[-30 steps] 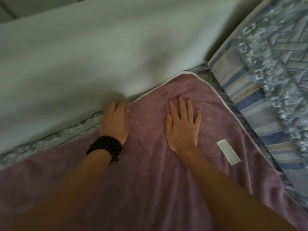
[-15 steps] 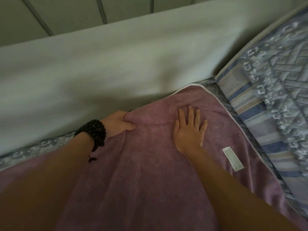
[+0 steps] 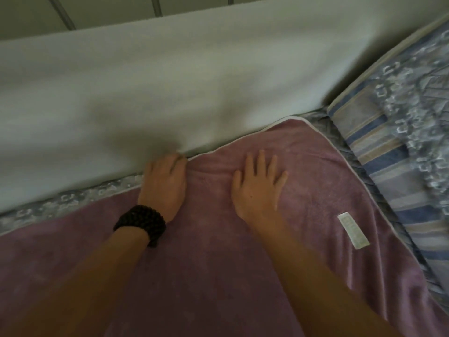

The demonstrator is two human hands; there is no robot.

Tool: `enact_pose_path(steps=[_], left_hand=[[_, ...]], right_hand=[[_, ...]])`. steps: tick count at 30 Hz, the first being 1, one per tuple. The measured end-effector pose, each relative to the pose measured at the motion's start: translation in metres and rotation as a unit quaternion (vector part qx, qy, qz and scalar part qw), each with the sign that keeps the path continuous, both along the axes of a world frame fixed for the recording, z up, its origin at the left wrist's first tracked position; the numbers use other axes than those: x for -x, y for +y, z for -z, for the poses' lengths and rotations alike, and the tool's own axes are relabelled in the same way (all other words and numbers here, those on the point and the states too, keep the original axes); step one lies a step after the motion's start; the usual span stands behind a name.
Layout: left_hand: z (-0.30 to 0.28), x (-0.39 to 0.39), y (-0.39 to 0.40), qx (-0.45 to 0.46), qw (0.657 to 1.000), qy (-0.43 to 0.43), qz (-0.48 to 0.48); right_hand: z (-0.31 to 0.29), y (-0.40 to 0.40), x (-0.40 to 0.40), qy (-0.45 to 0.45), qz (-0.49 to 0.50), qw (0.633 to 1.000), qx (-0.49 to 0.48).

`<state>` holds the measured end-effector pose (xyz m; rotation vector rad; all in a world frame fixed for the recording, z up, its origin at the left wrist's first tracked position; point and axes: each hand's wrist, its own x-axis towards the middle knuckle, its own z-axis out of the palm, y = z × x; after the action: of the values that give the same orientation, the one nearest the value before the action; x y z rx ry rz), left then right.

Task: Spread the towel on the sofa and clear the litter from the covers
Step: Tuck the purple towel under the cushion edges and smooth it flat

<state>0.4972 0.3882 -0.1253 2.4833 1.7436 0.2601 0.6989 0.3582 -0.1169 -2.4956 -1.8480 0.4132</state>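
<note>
A purple towel [image 3: 218, 276] lies flat on the sofa seat and fills the bottom of the frame. The right hand [image 3: 258, 188] rests flat on it near the middle, fingers spread, holding nothing. The left hand [image 3: 164, 184], with a black bead bracelet [image 3: 141, 223] on its wrist, presses the towel's top edge against the pale backrest [image 3: 170, 81]; its fingertips are hidden, so I cannot tell its grip. A white tag [image 3: 353, 231] sits at the right. A blue patterned cover [image 3: 401, 142] fills the right side.
</note>
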Motion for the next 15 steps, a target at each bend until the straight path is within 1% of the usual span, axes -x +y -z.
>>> enact_pose_path(steps=[1, 2, 3, 4, 6, 8, 9, 11, 12, 13, 15], left_hand=[[0.001, 0.007, -0.012, 0.033, 0.999, 0.003, 0.036], [0.003, 0.015, -0.022, 0.074, 0.995, 0.027, 0.055], [0.004, 0.029, -0.029, 0.115, 0.991, 0.053, 0.051], [0.006, 0.043, -0.031, 0.146, 0.986, 0.067, 0.034], [0.009, 0.071, -0.032, 0.174, 0.981, 0.08, -0.009], [0.011, 0.086, -0.031, 0.181, 0.979, 0.086, -0.023], [0.01, 0.089, -0.031, 0.182, 0.981, 0.069, -0.025], [0.007, 0.098, -0.035, 0.161, 0.985, -0.008, -0.056], [0.005, 0.107, -0.037, 0.141, 0.986, -0.043, -0.078], [0.002, 0.118, -0.041, 0.112, 0.988, -0.049, -0.096], [-0.002, 0.149, -0.052, 0.089, 0.99, 0.009, -0.109]], right_hand=[[0.002, -0.004, 0.026, 0.005, -0.074, 0.997, -0.011], [0.005, -0.009, 0.046, 0.009, -0.127, 0.992, -0.014], [0.008, -0.011, 0.06, 0.008, -0.149, 0.989, -0.011], [0.01, -0.01, 0.064, 0.004, -0.144, 0.99, -0.005], [0.014, -0.008, 0.063, -0.018, -0.106, 0.994, 0.006], [0.013, -0.009, 0.077, -0.03, -0.093, 0.995, 0.007], [0.009, -0.012, 0.095, -0.01, -0.117, 0.993, -0.002], [0.007, -0.026, 0.142, 0.041, -0.234, 0.971, -0.007], [0.01, -0.033, 0.16, 0.053, -0.272, 0.961, -0.01], [0.01, -0.036, 0.169, 0.059, -0.281, 0.958, -0.012], [0.01, -0.032, 0.176, 0.065, -0.249, 0.966, -0.02]])
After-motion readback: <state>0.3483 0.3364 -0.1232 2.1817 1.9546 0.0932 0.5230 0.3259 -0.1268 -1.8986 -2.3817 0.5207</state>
